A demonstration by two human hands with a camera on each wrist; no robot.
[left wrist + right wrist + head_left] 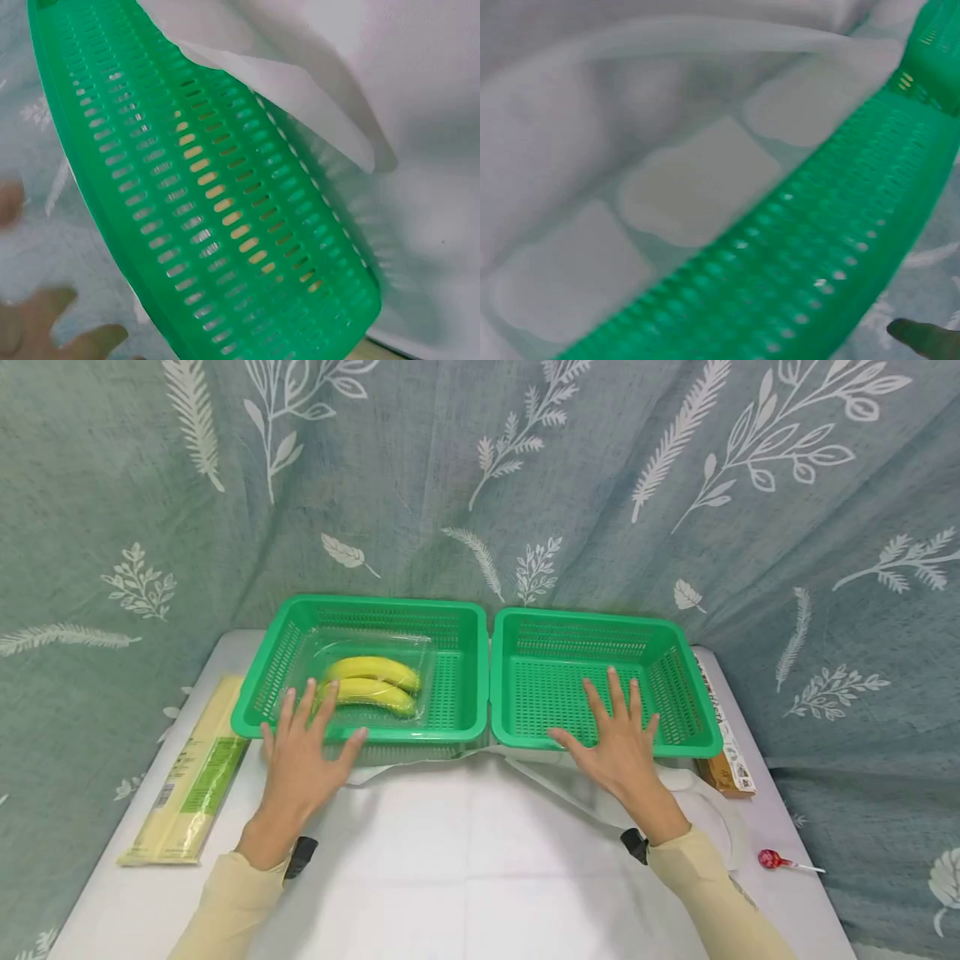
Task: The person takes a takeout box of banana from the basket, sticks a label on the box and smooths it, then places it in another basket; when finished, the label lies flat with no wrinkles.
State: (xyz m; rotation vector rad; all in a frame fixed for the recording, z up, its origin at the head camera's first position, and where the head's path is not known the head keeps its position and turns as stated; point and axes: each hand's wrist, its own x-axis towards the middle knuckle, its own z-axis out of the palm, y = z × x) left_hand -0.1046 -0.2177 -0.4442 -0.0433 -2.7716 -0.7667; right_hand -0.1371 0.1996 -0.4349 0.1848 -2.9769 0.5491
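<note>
My left hand (300, 768) has its fingers spread over the front rim of the left green basket (423, 737). Inside that basket, two yellow bananas (375, 670) lie in a clear plastic tray (422, 652); yellow shows through the basket's slots in the left wrist view. Over the front rim of the right green basket (517, 741), my right hand (618, 756) is spread too, with nothing in its grasp. Whether either hand touches a rim, I cannot tell. Only some blurred fingers (30, 322) enter the left wrist view, and one fingertip (922, 337) the right.
A long pale-yellow packet (180, 777) with a green label lies at the left. A printed box (731, 768) sits partly behind the right basket, and a red lollipop (770, 859) lies near the right edge. Loose white sheeting (555, 777) runs along the baskets' fronts. A patterned curtain (420, 485) hangs behind.
</note>
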